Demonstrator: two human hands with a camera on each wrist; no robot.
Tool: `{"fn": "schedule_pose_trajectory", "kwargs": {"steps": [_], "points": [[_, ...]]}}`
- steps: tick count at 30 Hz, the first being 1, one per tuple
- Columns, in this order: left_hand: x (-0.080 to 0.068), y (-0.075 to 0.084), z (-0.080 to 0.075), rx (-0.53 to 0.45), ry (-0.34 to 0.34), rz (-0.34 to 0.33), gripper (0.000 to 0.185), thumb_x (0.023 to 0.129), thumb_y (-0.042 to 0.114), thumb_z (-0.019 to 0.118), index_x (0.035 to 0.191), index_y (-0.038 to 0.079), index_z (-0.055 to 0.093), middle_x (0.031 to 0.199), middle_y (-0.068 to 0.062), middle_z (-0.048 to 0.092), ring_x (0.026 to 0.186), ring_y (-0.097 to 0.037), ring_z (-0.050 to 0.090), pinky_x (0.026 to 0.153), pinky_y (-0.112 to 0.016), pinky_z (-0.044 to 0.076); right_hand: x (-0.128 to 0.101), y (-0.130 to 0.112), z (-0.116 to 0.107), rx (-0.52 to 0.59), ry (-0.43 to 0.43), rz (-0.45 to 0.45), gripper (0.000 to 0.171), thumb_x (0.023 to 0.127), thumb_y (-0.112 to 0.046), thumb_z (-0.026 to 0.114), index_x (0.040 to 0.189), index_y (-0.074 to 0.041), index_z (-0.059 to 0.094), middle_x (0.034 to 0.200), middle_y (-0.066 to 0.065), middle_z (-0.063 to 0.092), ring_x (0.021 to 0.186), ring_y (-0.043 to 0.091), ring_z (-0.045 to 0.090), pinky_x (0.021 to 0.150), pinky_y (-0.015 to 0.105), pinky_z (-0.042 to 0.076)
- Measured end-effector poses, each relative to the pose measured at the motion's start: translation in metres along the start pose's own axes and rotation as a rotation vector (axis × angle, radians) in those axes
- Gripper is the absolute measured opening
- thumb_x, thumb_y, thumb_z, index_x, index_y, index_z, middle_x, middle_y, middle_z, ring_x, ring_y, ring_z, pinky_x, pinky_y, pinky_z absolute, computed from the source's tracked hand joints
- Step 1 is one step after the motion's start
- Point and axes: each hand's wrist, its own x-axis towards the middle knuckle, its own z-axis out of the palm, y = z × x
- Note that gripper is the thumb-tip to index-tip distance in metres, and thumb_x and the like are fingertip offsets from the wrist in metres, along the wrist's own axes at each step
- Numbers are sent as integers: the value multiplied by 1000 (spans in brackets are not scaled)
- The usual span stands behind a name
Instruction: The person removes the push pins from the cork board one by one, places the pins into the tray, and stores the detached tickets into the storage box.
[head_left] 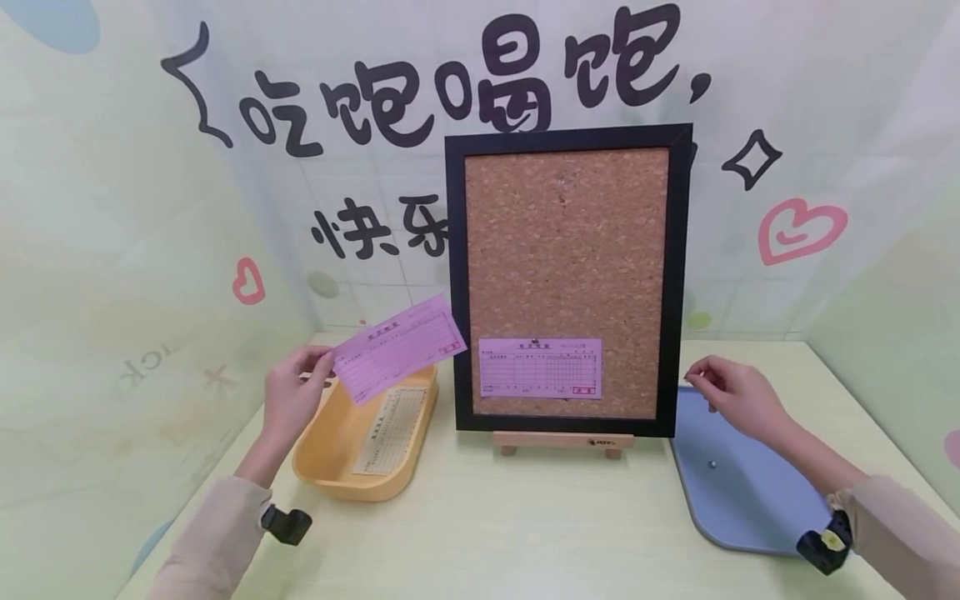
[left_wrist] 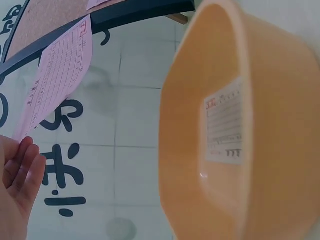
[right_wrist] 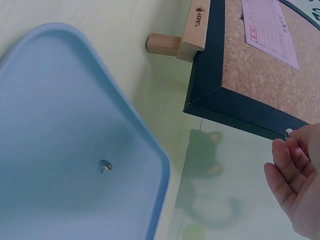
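Note:
My left hand (head_left: pixel 292 387) pinches a pink printed slip (head_left: pixel 401 348) by its left end, holding it over the yellow basket (head_left: pixel 307 467) and beside the frame of the cork board (head_left: pixel 566 250). In the left wrist view the slip bends slightly. Between thumb and forefinger, my right hand (head_left: pixel 738 396) pinches a small silvery thumbtack (right_wrist: pixel 288 133), above the far part of the blue tray (head_left: pixel 738 500). A second pink slip (head_left: pixel 540 368) hangs low on the cork, with a tack (head_left: pixel 535 341) at its top edge.
A cream printed slip (head_left: pixel 392 429) lies in the yellow basket. One thumbtack (right_wrist: pixel 105 165) lies on the blue tray. The black-framed board stands on a small wooden easel (head_left: pixel 562 440), in front of a wall sheet (head_left: pixel 360 283) with large lettering.

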Motion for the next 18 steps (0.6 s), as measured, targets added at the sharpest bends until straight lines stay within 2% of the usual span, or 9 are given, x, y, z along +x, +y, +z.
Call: {"fn": "schedule_pose_trajectory", "kwargs": {"steps": [10, 12, 16, 18], "points": [[-12, -16, -19, -8, 34, -102, 13, 86, 2, 57, 91, -9, 64, 78, -21, 64, 61, 4, 56, 53, -12, 49, -15, 13, 4, 31, -2, 20, 9, 87, -6, 58, 91, 2, 61, 57, -3, 49, 46, 5, 45, 42, 23, 38], [-14, -19, -23, -6, 41, -128, 13, 86, 1, 57, 91, -8, 64, 76, -14, 65, 61, 5, 56, 53, -13, 50, -18, 16, 4, 51, 7, 28, 9, 87, -5, 58, 91, 3, 61, 58, -3, 49, 47, 6, 46, 42, 23, 38], [-18, -23, -28, -4, 63, -178, 13, 86, 0, 57, 92, -9, 63, 71, 9, 61, 60, 5, 56, 53, -12, 49, -26, 24, 5, 90, 5, 38, 9, 88, -6, 57, 90, 2, 61, 57, -4, 49, 47, 8, 47, 41, 22, 37], [-20, -24, -30, -3, 66, -194, 13, 86, 0, 56, 92, -9, 63, 70, 15, 58, 60, 4, 56, 54, -12, 49, -29, 27, 6, 96, 2, 37, 9, 88, -6, 57, 90, 2, 61, 57, -5, 48, 46, 8, 47, 40, 22, 37]]}}
